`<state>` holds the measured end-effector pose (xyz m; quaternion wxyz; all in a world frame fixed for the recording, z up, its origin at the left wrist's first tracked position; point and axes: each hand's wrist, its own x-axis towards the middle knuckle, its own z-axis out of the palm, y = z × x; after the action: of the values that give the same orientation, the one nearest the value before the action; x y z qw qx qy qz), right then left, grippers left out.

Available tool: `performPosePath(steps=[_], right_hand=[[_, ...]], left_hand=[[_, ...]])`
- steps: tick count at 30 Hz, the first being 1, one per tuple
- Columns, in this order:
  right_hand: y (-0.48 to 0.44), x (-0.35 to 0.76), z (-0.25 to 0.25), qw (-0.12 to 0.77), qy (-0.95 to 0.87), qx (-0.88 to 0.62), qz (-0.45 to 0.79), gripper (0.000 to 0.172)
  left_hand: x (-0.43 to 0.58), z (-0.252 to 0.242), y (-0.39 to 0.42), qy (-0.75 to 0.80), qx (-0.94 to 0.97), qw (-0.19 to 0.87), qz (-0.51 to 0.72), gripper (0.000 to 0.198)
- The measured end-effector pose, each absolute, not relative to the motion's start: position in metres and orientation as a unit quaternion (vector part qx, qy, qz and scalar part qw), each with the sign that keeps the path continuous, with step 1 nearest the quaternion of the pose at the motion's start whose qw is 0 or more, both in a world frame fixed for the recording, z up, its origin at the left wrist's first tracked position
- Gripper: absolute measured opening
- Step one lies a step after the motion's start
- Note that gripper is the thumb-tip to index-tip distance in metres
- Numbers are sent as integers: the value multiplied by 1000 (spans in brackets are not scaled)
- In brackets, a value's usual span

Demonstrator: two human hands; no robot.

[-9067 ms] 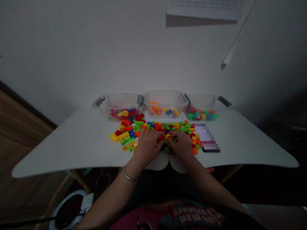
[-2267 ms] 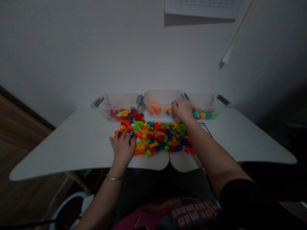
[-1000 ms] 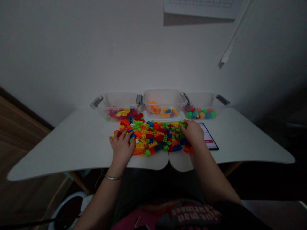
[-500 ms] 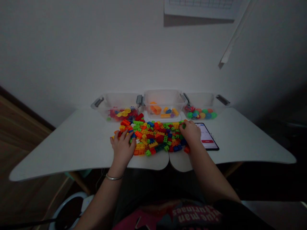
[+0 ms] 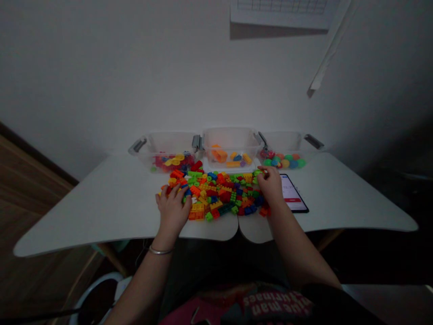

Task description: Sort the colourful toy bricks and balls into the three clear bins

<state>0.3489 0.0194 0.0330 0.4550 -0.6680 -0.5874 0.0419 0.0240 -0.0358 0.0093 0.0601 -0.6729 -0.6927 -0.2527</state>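
Note:
A heap of colourful toy building bricks lies on the table in front of me. At its left end my left hand rests with fingers spread over the bricks, holding none of them. My right hand is at the heap's right edge. Its thumb and index finger are curled together beside a light green brick. Whatever is between these fingertips is too small and dark to make out.
Behind the heap stand three clear plastic bins: a left bin with red and yellow pieces, a middle bin with orange pieces, and a right bin with coloured balls. A phone lies right of my right hand on the white table.
My right hand has shifted slightly to the right and lifted a little off the bricks, its fingers now more curled. My left hand has stayed where it was.

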Motion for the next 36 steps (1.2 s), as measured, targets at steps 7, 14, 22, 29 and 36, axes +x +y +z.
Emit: performPosePath(steps=[7, 14, 22, 29, 36], right_hand=[[25, 359, 32, 550, -529, -634, 128, 37], [25, 364, 54, 658, -451, -593, 114, 35], [64, 366, 89, 722, -485, -492, 24, 42], [97, 337, 99, 694, -531, -486, -27, 27], [96, 318, 87, 576, -608, -545, -27, 23]], left_hand=[[24, 10, -38, -693, -672, 57, -254, 45], [24, 12, -41, -695, -670, 56, -255, 44], [25, 14, -42, -692, -671, 52, -260, 44], [23, 12, -41, -690, -670, 64, -265, 42], [22, 13, -40, -689, -672, 65, -265, 41]])
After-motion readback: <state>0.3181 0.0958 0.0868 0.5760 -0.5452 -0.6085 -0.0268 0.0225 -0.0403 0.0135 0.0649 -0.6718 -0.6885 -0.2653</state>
